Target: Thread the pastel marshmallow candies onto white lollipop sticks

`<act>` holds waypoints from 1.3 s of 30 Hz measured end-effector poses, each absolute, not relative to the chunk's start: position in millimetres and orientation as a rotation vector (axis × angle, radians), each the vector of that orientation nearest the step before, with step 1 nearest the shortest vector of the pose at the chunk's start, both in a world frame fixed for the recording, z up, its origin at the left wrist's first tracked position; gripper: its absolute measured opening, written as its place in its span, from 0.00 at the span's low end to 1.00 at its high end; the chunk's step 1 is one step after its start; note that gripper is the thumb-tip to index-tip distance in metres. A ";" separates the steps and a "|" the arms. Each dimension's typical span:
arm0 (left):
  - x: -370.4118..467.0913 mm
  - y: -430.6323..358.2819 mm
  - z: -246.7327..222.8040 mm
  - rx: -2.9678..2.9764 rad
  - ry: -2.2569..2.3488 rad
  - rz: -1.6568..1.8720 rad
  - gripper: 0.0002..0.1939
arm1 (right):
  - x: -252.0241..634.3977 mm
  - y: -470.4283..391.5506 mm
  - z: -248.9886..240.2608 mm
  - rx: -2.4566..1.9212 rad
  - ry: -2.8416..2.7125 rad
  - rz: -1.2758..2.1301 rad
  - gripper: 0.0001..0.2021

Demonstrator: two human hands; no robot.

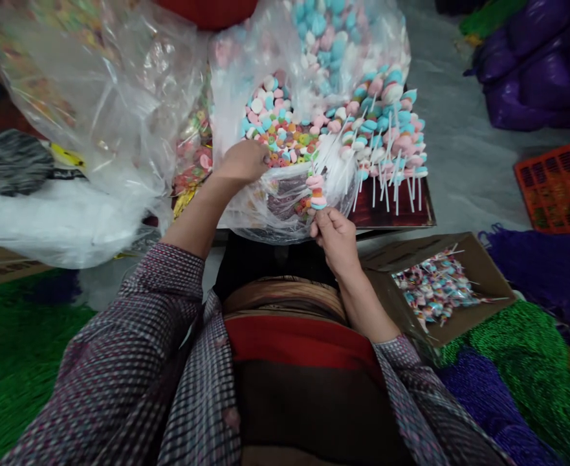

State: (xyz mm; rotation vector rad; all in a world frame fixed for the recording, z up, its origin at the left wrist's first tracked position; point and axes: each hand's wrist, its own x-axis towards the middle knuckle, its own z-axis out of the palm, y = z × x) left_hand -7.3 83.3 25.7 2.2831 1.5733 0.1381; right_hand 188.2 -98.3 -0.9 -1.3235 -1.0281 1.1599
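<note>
In my right hand (337, 238), fingers pinch the lower end of a candy skewer (316, 191), held upright with pink, orange and blue-white sweets threaded on its stick. My left hand (246, 160) is at the left edge of the loose sweets, fingers curled together; whatever they grip is hidden. Around it lie small colourful gummy rings (292, 138) and pink, white and blue candy discs (268, 103), spilling from a clear plastic bag (231, 97). White sticks (332, 158) lie in a bunch just beyond my right hand.
Finished-looking candy skewers (396, 145) are heaped at the table's right side (423, 207). Below right stands a cardboard box (491, 301) with wrapped skewers (437, 285). An orange crate (556, 188) and purple bags (537, 71) are farther right. Another clear bag (120, 116) covers the left.
</note>
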 end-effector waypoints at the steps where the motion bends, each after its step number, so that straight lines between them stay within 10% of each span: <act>1: -9.5 84.8 23.8 2.241 1.564 0.210 0.13 | 188.4 -98.4 -1.4 -1.322 -1.033 1.156 0.28; 10: -6.1 66.3 15.8 1.283 1.251 1.083 0.08 | 182.6 -89.1 9.7 -1.312 -1.094 1.203 0.26; 39: 38.3 -8.7 15.2 0.763 0.948 1.044 0.13 | 195.3 -115.2 9.9 -1.505 -1.315 1.061 0.22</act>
